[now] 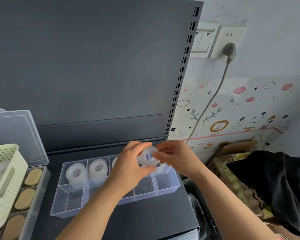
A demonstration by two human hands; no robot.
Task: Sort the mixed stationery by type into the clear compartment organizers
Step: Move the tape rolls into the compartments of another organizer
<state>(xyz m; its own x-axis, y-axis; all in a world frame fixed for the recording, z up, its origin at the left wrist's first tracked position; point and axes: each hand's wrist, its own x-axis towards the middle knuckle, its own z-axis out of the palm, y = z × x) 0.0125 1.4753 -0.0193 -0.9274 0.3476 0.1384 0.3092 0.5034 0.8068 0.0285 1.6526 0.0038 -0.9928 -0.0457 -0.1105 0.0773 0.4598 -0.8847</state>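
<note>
The dark shelf (145, 222) filled the middle and left of the frame. On it, low in the middle, sat the clear organizer (66, 203). A yellow basket (3, 184) stood at the lower left. The left end of the organizer's back row already had stored tape rolls (75, 173) in it, and the front row looked bare. Just above the right end of the back row, the left hand (130, 163) and the right hand (175, 156) both held one loose tape roll (150, 155). The left fingers curled round its left and bottom edge. The right fingers pinched its right edge. I think the person was busy putting the tapes away. Next, this roll would need to go down into a box with room. Then both hands would let go gently.
</note>
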